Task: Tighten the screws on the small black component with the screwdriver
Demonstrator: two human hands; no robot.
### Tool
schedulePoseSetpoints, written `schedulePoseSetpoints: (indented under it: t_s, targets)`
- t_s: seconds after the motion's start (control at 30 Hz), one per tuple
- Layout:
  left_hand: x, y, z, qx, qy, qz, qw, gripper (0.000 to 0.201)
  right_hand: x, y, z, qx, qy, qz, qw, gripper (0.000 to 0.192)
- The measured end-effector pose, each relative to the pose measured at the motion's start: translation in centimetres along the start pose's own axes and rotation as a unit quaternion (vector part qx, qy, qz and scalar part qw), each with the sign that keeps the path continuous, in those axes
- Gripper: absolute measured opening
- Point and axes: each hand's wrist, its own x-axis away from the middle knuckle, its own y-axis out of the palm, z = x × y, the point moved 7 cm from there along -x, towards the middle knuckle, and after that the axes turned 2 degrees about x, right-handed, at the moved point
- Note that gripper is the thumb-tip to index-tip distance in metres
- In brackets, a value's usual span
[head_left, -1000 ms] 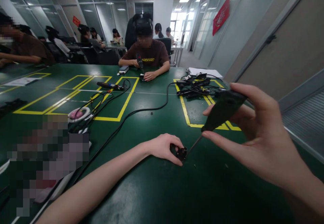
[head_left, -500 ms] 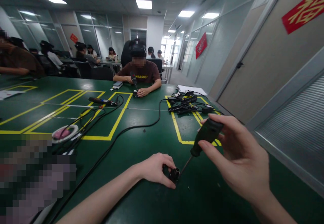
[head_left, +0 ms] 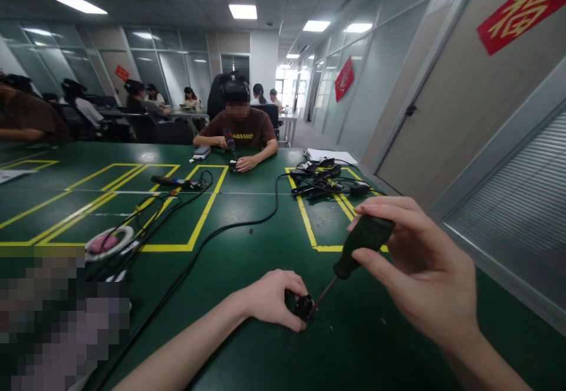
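Observation:
On the green table [head_left: 247,344], my left hand [head_left: 269,299] pinches a small black part [head_left: 304,306] and holds it down against the surface. My right hand [head_left: 415,267] grips a screwdriver [head_left: 354,250] by its dark green handle, fingers curled around it. The thin metal shaft slants down and left, and its tip meets the black part. Part of the black part is hidden under my left fingers.
A black cable [head_left: 230,226] runs across the table between yellow taped rectangles [head_left: 201,220]. A heap of black tools and cables [head_left: 329,181] lies at the far right, a pink-and-white round item [head_left: 108,242] at left. A person [head_left: 239,128] sits opposite; others sit further back left.
The view has tilted upward, so my hands sit lower in the picture. My right hand has turned slightly on the screwdriver handle; the tip stays on the black part.

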Motion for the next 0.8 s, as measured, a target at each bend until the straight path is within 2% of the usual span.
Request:
schedulePoseSetpoints:
  t_s: [0.2, 0.33, 0.53, 0.8]
  targets:
    - [-0.1, -0.2, 0.4, -0.004, 0.001, -0.008, 1.000, 0.030, 0.0, 0.1, 0.5, 0.015, 0.037, -0.002, 0.999, 0.048]
    - [0.0, -0.3, 0.8, -0.013, 0.006, -0.015, 1.000, 0.032, 0.5, 0.0, 1.0, -0.019, 0.064, 0.021, 0.998, 0.056]
    - [0.1, -0.4, 1.0, -0.013, -0.005, -0.011, 1.000, 0.033, 0.2, 0.7, 0.6, -0.041, 0.060, -0.024, 0.997, 0.040]
    - [0.0, -0.3, 1.2, -0.013, 0.008, -0.021, 1.000, 0.029, -0.1, -0.2, 0.4, -0.059, 0.050, 0.007, 0.997, 0.041]
